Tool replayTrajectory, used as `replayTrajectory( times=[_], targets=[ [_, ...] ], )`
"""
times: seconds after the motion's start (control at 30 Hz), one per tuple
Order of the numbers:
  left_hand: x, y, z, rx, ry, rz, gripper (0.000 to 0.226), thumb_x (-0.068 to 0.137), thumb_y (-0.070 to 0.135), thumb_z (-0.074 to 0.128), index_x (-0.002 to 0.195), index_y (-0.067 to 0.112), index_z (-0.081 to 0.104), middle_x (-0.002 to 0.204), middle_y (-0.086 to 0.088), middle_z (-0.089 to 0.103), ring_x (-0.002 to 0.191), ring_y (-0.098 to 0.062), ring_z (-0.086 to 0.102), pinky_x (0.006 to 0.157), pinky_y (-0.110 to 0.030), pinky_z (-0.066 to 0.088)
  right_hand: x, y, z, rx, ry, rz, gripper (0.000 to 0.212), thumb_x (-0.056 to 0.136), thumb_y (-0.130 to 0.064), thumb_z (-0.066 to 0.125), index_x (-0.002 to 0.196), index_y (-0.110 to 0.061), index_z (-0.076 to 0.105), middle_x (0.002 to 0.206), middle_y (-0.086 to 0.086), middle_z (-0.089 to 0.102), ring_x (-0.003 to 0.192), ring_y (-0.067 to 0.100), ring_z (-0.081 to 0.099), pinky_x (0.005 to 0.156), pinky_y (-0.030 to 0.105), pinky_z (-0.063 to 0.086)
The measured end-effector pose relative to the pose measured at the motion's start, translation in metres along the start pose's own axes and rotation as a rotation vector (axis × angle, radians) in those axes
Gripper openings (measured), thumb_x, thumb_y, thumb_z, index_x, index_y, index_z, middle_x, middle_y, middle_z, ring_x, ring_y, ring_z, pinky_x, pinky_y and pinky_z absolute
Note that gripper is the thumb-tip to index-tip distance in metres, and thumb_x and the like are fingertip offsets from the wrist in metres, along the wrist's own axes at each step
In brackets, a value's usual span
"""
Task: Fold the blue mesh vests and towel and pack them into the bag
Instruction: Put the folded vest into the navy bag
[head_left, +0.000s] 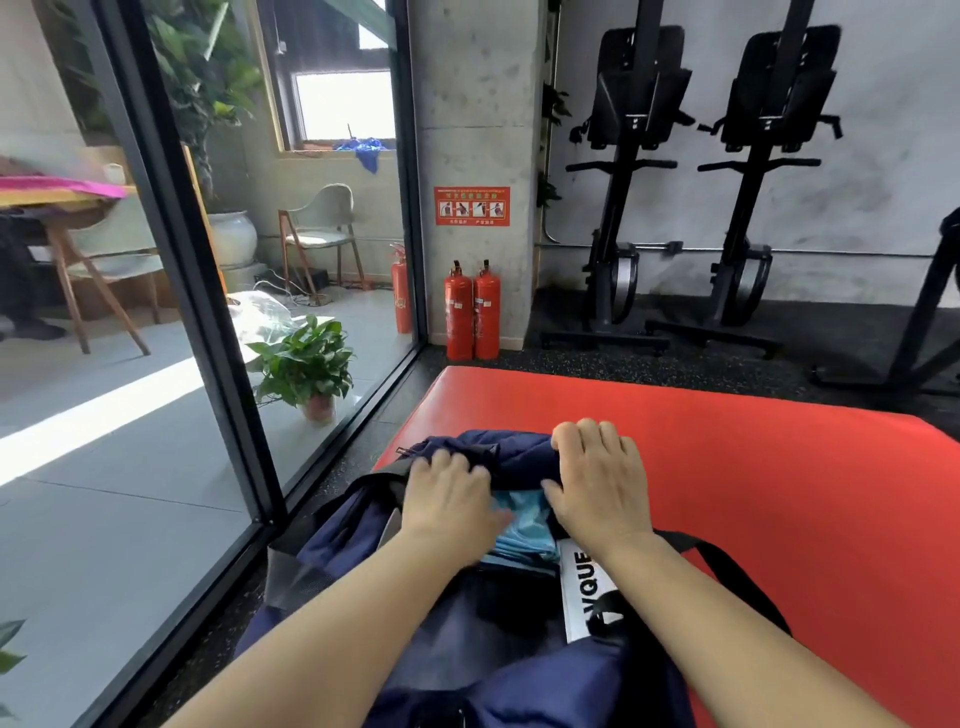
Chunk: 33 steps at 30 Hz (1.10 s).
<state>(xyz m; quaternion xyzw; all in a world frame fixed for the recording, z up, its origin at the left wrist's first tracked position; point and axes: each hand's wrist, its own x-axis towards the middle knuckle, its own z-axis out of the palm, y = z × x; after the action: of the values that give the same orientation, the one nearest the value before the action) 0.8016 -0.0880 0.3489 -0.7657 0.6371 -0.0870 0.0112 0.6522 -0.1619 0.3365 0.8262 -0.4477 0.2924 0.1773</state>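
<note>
Bag, navy, sits open on the near left corner of the red mat. Folded light-blue fabric is inside, at the far end of the opening, next to a white label with black letters. Left hand is palm down, fingers relaxed on the bag's navy cloth, thumb at the blue fabric. Right hand is palm down on the far flap, fingertips bent over its edge; can't tell if it's gripping. Black strap trails right on the mat.
</note>
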Motion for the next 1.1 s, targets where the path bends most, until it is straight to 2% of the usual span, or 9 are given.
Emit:
replayTrajectory(
  times=[0.07, 0.13, 0.27, 0.47, 0.63, 0.73, 0.8, 0.97, 1.1],
  targets=[
    [-0.004, -0.003, 0.017, -0.149, -0.317, 0.098, 0.073, 0.09, 0.074, 0.033, 0.151, 0.036, 0.025, 0.162, -0.01, 0.014, 0.149, -0.029, 0.005, 0.117, -0.054, 0.009, 0.005, 0.001, 0.007, -0.04, -0.082, -0.012, 0.075, 0.046, -0.039, 0.092, 0.11, -0.016, 0.059, 0.103, 0.01, 0.059, 0.091, 0.031, 0.054, 0.074, 0.043, 0.045],
    [-0.006, -0.01, 0.033, -0.136, -0.438, 0.158, 0.078, 0.09, 0.075, 0.029, 0.154, 0.041, 0.0, 0.163, -0.004, -0.015, 0.148, -0.024, -0.022, 0.116, -0.058, -0.012, 0.008, 0.006, 0.015, -0.069, -0.166, 0.008, 0.06, 0.056, -0.042, 0.089, 0.107, -0.02, 0.063, 0.106, 0.007, 0.064, 0.101, 0.031, 0.054, 0.082, 0.046, 0.041],
    [-0.001, -0.012, 0.052, 0.046, -0.254, 0.19, 0.077, 0.092, 0.073, 0.026, 0.153, 0.042, -0.01, 0.161, -0.002, -0.023, 0.145, -0.021, -0.031, 0.113, -0.06, -0.018, 0.011, 0.018, 0.02, 0.054, -0.16, 0.18, 0.01, 0.09, -0.028, 0.062, 0.094, -0.021, 0.057, 0.084, 0.001, 0.068, 0.094, 0.027, 0.061, 0.09, 0.042, 0.034],
    [0.006, -0.004, 0.06, 0.145, -0.108, 0.145, 0.077, 0.093, 0.072, 0.015, 0.152, 0.035, -0.017, 0.162, -0.001, -0.019, 0.145, -0.023, -0.031, 0.113, -0.056, -0.021, 0.006, 0.018, 0.02, 0.032, -0.24, 0.228, 0.02, 0.1, -0.035, 0.047, 0.112, -0.019, 0.051, 0.095, 0.001, 0.068, 0.096, 0.026, 0.062, 0.076, 0.036, 0.03],
    [0.006, -0.02, 0.038, -0.049, -0.106, 0.172, 0.111, 0.061, 0.089, -0.004, 0.155, 0.034, 0.011, 0.165, -0.001, 0.005, 0.152, -0.019, 0.001, 0.12, -0.043, -0.003, 0.004, 0.013, 0.004, 0.126, -0.162, 0.093, 0.046, 0.08, -0.026, 0.067, 0.123, -0.018, 0.053, 0.11, 0.0, 0.062, 0.105, 0.026, 0.056, 0.089, 0.039, 0.041],
    [0.02, -0.043, 0.018, -0.167, 0.224, 0.005, 0.073, 0.087, 0.073, 0.018, 0.137, 0.029, 0.048, 0.144, 0.003, 0.048, 0.132, -0.021, 0.043, 0.106, -0.038, 0.029, 0.002, -0.001, -0.003, 0.203, -0.001, -0.2, 0.043, 0.068, -0.022, 0.059, 0.111, -0.017, 0.061, 0.105, -0.001, 0.061, 0.103, 0.025, 0.055, 0.089, 0.039, 0.042],
    [0.03, -0.061, 0.013, -0.248, 0.195, -0.165, 0.046, 0.095, 0.051, 0.043, 0.132, 0.026, 0.051, 0.135, 0.001, 0.054, 0.125, -0.024, 0.05, 0.101, -0.039, 0.036, 0.0, -0.009, -0.001, 0.144, -0.069, -0.404, 0.034, 0.073, -0.028, 0.048, 0.101, -0.021, 0.067, 0.097, -0.004, 0.065, 0.103, 0.026, 0.058, 0.092, 0.042, 0.035],
    [0.036, -0.073, 0.025, -0.354, -0.06, -0.399, 0.049, 0.085, 0.051, 0.055, 0.126, 0.025, 0.045, 0.121, 0.003, 0.062, 0.117, -0.024, 0.056, 0.096, -0.045, 0.035, -0.01, 0.007, 0.025, -0.144, -0.547, -0.594, 0.046, 0.089, -0.049, 0.031, 0.1, -0.03, 0.071, 0.115, -0.003, 0.069, 0.135, 0.038, 0.044, 0.112, 0.057, -0.008],
    [0.048, -0.07, 0.033, -0.284, -0.001, -0.407, 0.034, 0.089, 0.043, 0.052, 0.116, 0.022, 0.046, 0.115, -0.002, 0.064, 0.113, -0.027, 0.058, 0.093, -0.041, 0.039, -0.01, 0.01, 0.024, -0.224, -0.589, -0.543, 0.051, 0.088, -0.056, 0.027, 0.109, -0.041, 0.071, 0.124, 0.0, 0.067, 0.137, 0.036, 0.041, 0.112, 0.059, -0.004]
  ],
)
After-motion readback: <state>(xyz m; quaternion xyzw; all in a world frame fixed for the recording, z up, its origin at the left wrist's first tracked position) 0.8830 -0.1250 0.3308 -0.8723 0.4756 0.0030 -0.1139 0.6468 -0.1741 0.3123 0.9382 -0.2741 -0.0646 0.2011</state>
